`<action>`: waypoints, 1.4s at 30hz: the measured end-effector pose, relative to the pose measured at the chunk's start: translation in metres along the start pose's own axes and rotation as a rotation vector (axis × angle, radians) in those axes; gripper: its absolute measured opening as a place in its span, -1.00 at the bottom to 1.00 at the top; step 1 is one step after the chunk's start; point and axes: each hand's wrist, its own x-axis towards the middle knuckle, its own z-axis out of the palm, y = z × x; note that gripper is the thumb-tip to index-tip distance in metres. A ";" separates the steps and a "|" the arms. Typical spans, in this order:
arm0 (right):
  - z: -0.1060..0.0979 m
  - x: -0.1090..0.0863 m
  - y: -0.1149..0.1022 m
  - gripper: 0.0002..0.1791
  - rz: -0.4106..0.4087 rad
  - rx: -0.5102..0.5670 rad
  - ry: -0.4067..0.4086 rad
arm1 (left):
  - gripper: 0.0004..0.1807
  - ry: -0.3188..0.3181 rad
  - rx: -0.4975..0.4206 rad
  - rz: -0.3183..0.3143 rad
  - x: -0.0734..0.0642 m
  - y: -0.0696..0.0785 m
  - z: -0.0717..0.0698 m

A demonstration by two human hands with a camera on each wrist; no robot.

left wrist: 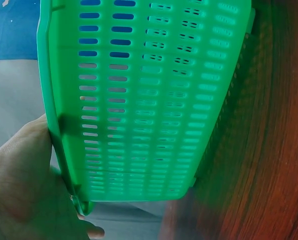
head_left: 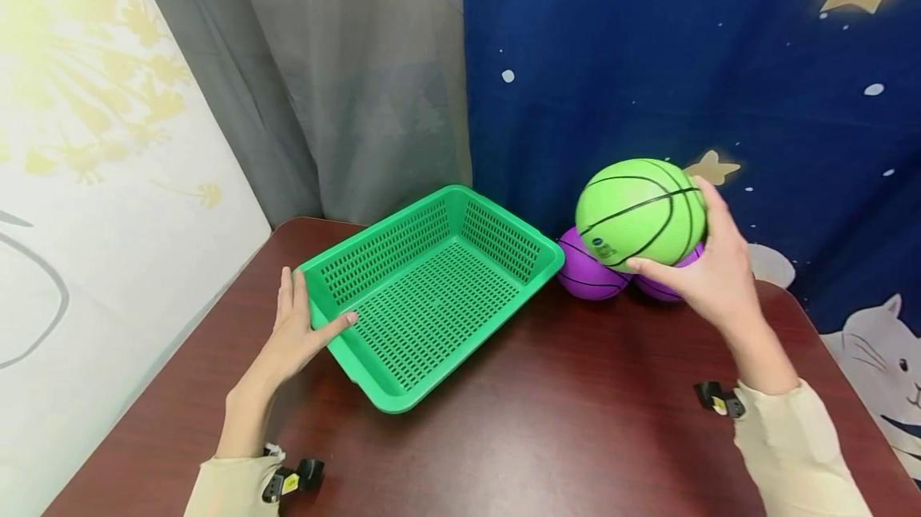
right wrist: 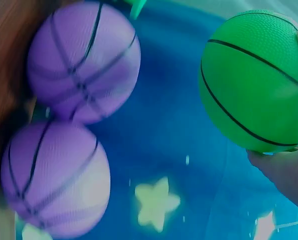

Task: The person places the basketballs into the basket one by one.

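Observation:
A rectangular green plastic basket with slotted walls stands at an angle on the table, nothing inside it. My left hand holds its left end, thumb over the rim and the other fingers along the outside. In the left wrist view, the basket's side fills most of the picture beside that hand. My right hand grips a light green toy basketball, raised over two purple basketballs at the back. Both purple balls, an upper one and a lower one, show whole in the right wrist view.
The dark reddish-brown table extends in front of the basket. Behind it hang a grey curtain and a blue curtain with stars. A pale patterned wall borders the left side. The purple balls sit close to the basket's right corner.

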 end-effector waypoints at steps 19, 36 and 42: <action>0.074 0.002 -0.041 0.26 -0.143 0.086 -0.159 | 0.19 -0.017 -0.012 -0.012 0.004 0.001 0.001; 0.124 -0.007 -0.065 0.25 -0.224 0.169 -0.289 | 0.19 -0.039 -0.039 -0.021 0.002 0.003 -0.003; 0.139 -0.011 -0.069 0.25 -0.249 0.193 -0.322 | 0.17 -0.043 -0.030 -0.014 0.002 0.003 -0.003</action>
